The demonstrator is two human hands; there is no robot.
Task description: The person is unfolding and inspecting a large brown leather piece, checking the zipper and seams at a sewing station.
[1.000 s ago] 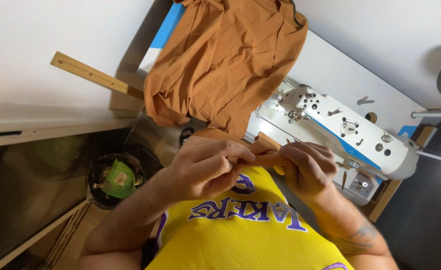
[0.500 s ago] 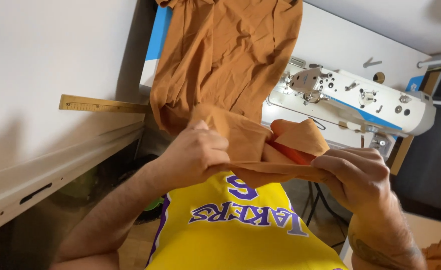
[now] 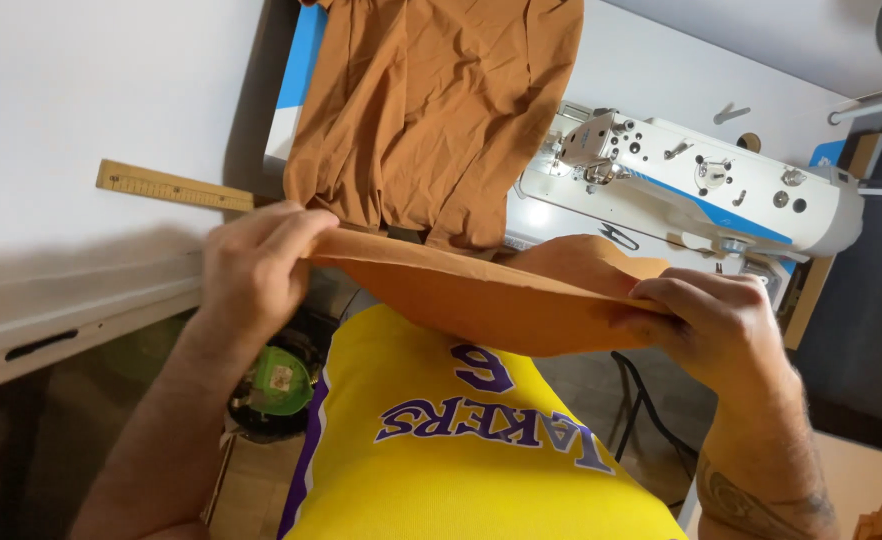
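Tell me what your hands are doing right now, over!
Left hand and right hand both pinching a stretched strip of orange-brown fabric. More of the cloth draped on the white table. White sewing machine just behind. Nothing blocking.

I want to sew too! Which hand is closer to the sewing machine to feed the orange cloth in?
Probably the right hand: it pinches the orange cloth just below the sewing machine. The left hand holds the far end, near the wooden ruler.

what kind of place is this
Probably a sewing workshop: a white industrial sewing machine sits on the table, a wooden ruler lies nearby, and both hands stretch orange-brown fabric.
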